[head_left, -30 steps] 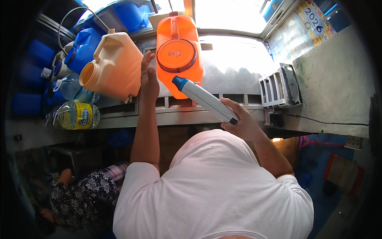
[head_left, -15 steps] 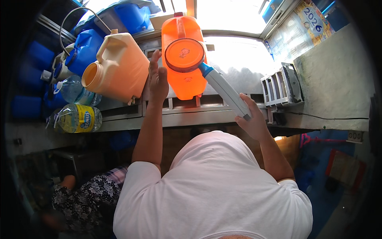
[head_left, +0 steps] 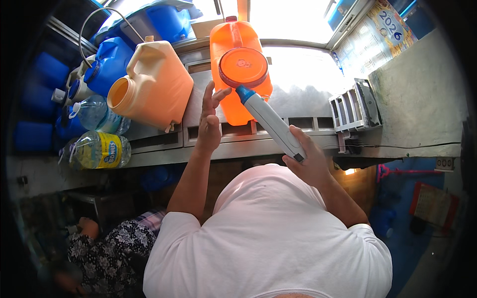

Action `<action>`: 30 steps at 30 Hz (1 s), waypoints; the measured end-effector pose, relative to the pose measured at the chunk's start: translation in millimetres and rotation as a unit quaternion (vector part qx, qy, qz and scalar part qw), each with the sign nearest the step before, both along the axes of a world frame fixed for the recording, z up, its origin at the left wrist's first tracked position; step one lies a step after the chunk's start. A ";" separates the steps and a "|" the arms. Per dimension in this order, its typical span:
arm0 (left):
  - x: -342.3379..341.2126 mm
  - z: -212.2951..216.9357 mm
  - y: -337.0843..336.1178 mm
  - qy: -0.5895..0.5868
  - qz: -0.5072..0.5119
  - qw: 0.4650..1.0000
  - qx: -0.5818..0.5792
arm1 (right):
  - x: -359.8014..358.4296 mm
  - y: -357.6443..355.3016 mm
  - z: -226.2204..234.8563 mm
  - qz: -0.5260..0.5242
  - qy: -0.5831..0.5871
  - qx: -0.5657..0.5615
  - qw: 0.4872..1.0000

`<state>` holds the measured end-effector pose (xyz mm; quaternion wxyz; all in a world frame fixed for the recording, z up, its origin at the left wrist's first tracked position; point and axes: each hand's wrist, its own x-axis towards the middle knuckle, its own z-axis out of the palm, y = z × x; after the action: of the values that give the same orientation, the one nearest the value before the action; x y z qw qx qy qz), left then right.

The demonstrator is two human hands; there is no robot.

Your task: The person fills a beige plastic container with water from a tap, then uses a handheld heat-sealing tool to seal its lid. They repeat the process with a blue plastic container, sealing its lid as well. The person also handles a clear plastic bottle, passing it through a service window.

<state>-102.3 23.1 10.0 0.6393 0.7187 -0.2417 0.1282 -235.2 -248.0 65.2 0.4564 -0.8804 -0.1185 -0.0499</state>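
My right hand [head_left: 310,158] is wrapped round the lower end of a long grey handheld device [head_left: 272,123] with a blue tip; its exact kind I cannot make out. That blue end reaches the lower rim of the round orange cap [head_left: 243,68] on a bright orange plastic jug [head_left: 236,107]; whether they touch is unclear. Beside the jug, on its left, my left hand [head_left: 210,119] is raised with its fingers apart, holding nothing. Farther left is a peach-coloured jug [head_left: 161,84] with a wide uncapped mouth facing me.
The jugs are on a metal counter [head_left: 303,109]. Clear bottles [head_left: 107,150] and blue containers [head_left: 107,59] crowd the left side. At right, a grey slatted frame [head_left: 354,109] stands by the wall, with a cable [head_left: 412,147] along the edge. Another person's patterned sleeve [head_left: 119,253] shows at lower left.
My left hand has come down and right, closer to the cap. The device's blue tip has swung left along the cap's lower rim. The orange jug appears slightly farther right.
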 end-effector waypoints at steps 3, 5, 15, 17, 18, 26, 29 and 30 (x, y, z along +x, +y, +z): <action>2.9 0.9 8.8 0.012 0.044 0.999 -0.020 | 6.0 12.5 11.3 0.014 -0.011 0.001 1.000; 4.7 -0.3 14.4 0.012 0.073 0.997 -0.026 | 11.5 18.4 17.2 0.022 -0.001 0.003 1.000; 42.8 13.6 -11.1 -0.067 0.109 0.976 0.176 | 82.7 -97.5 3.9 -0.123 0.072 0.458 0.877; 57.0 20.7 -22.1 -0.055 0.117 0.969 0.212 | 93.5 -151.4 -7.9 -0.146 0.064 0.512 0.844; 61.8 22.0 -26.9 -0.047 0.122 0.966 0.222 | 93.2 -178.8 -18.2 -0.194 0.073 0.508 0.836; 66.7 13.3 -39.9 -0.073 0.177 0.951 0.241 | 83.7 -374.3 -117.8 -0.350 0.053 0.481 0.802; 69.4 10.2 -39.4 -0.070 0.166 0.957 0.229 | 90.5 -424.8 -145.2 -0.430 0.078 0.545 0.716; 70.1 8.8 -39.3 -0.071 0.166 0.958 0.223 | 89.8 -437.8 -153.8 -0.416 0.076 0.543 0.726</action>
<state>-32.2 -16.1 18.8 0.4133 0.8622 -0.1865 0.2260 -145.4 -685.9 -88.6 0.7974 -0.4444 0.3417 -0.2235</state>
